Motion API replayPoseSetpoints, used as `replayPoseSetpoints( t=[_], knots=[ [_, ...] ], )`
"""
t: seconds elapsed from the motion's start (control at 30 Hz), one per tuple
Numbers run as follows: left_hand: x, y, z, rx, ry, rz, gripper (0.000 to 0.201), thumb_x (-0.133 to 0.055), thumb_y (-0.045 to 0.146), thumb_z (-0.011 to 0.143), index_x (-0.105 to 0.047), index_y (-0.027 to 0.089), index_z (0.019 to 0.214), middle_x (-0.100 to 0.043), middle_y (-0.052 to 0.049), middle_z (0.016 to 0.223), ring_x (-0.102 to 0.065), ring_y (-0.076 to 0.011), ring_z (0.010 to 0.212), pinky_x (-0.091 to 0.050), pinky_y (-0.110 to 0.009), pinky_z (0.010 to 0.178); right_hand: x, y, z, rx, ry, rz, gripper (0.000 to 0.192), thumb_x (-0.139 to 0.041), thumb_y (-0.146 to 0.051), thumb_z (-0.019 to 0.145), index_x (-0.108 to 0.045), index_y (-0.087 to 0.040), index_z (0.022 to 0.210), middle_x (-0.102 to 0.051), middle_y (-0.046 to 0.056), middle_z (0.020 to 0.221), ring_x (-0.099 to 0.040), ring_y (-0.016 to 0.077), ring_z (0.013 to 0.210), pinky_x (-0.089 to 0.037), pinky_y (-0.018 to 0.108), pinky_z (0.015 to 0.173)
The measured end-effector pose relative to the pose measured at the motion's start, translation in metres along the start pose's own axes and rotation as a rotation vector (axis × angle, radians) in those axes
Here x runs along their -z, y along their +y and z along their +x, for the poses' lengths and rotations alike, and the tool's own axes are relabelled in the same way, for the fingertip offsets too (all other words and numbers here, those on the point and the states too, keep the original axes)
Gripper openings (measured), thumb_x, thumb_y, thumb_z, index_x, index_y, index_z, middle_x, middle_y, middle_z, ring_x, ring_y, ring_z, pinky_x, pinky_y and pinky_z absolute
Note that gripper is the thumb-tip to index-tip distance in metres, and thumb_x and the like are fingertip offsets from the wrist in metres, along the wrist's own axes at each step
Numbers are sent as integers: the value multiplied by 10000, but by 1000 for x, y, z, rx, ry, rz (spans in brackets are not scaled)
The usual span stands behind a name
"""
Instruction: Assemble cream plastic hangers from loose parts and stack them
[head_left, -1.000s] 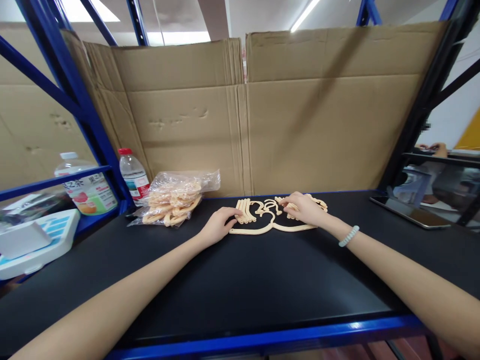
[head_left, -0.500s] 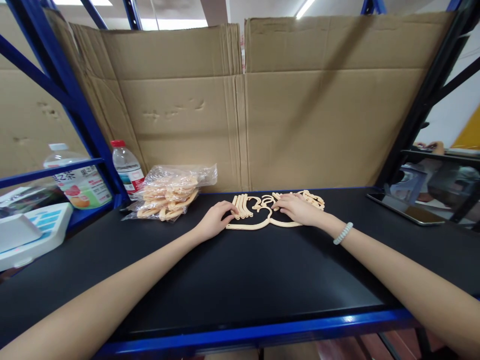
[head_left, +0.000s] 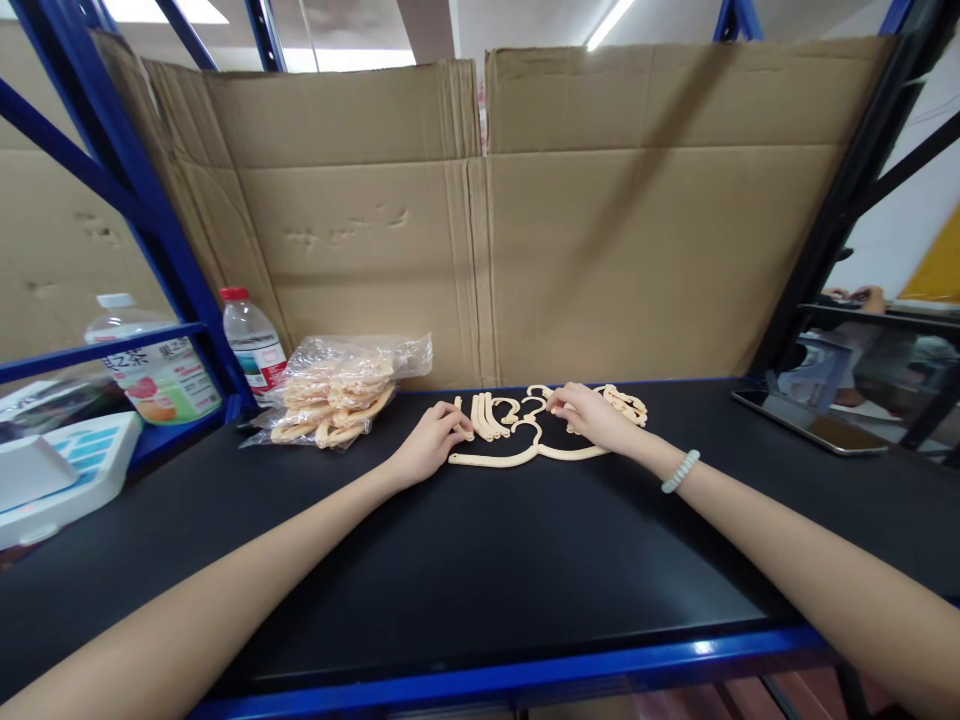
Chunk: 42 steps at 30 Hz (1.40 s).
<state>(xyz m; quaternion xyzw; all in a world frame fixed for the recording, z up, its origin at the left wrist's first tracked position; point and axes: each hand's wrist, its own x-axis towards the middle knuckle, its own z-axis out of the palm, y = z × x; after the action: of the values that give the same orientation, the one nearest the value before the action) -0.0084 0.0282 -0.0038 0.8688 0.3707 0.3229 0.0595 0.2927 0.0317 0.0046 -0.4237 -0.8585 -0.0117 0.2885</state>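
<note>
black shelf (head_left: 480, 560) | left hand (head_left: 427, 450) loosely curled, right hand (head_left: 596, 415) flat, both touching hangers (head_left: 517, 440)

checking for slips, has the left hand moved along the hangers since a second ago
Yes, slightly. The left hand sat right at the fanned hangers; now it lies a little further left, toward the plastic bag, one strip pulled apart from the bunch.

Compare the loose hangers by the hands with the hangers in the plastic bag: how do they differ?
The loose hangers lie bare and spread on the black shelf, under the left hand and right hand. The bagged hangers sit stacked inside clear plastic, untouched, further left. Both sets are the same pale cream colour.
</note>
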Motion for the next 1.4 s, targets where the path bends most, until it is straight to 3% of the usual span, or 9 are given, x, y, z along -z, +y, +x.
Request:
replayPoseSetpoints(
  t=[0.13,0.23,0.33,0.43,0.63,0.87,1.03,1.23,1.4],
  knots=[
    [5,8,-2,29,160,-9,167,-403,155,886,-567,186,879,-502,-81,1028,-506,-226,1050,-408,-417,964,10,-5,-5,-54,139,259,129,-428,-187,901,-556,-198,899,-597,49,843,-583,179,799,-466,341,767],
    [5,24,-5,50,273,-136,146,-412,150,880,-551,194,880,-523,-75,1056,-518,-218,1052,-431,-397,935,21,-19,-12,-146,115,611,89,-476,-280,892,-523,-209,918,-606,21,779,-616,161,716,-501,337,716],
    [1,51,-10,67,222,-399,144,-439,170,880,-560,191,955,-571,-62,1022,-583,-178,886,-499,-330,783,29,-42,-19,-259,37,849,174,-600,-339,829,-547,-196,913,-647,30,802,-647,153,721,-520,335,734],
    [-3,75,-15,46,124,-528,128,-497,209,880,-619,174,870,-584,-76,1018,-573,-199,975,-495,-296,772,30,-67,-23,-321,-9,973,256,-697,-367,755,-594,-180,896,-673,33,790,-650,148,717,-528,326,727],
    [-11,81,-20,165,75,-677,54,-632,174,783,-579,175,777,-550,-12,820,-575,-142,753,-491,-268,667,20,-81,-26,-435,-66,1108,314,-751,-397,699,-662,-153,876,-695,55,779,-652,145,691,-521,292,658],
    [-15,83,-20,453,120,-1082,484,-775,198,658,-532,189,1076,-573,-6,895,-640,-156,756,-529,-304,700,19,-77,-27,-506,-44,1230,295,-739,-382,724,-631,-144,863,-711,89,892,-653,127,701,-500,264,647],
    [-14,89,-21,418,91,-1110,214,-753,252,713,-608,134,818,-600,-18,810,-592,-134,762,-493,-277,745,17,-77,-27,-491,-23,1288,363,-799,-275,659,-494,-199,842,-720,37,826,-631,110,658,-462,243,612],
    [-15,89,-21,405,108,-1063,204,-758,219,697,-587,153,784,-609,0,785,-594,-137,755,-467,-265,725,13,-75,-30,-512,-86,1255,274,-796,-305,653,-592,-173,780,-701,56,903,-629,138,828,-469,248,680],
    [-15,90,-21,403,118,-1012,216,-750,205,688,-541,153,695,-618,2,777,-575,-118,738,-436,-248,728,12,-83,-29,-540,-102,1216,258,-815,-310,614,-632,-163,722,-649,18,842,-590,112,738,-468,233,613]
  ],
)
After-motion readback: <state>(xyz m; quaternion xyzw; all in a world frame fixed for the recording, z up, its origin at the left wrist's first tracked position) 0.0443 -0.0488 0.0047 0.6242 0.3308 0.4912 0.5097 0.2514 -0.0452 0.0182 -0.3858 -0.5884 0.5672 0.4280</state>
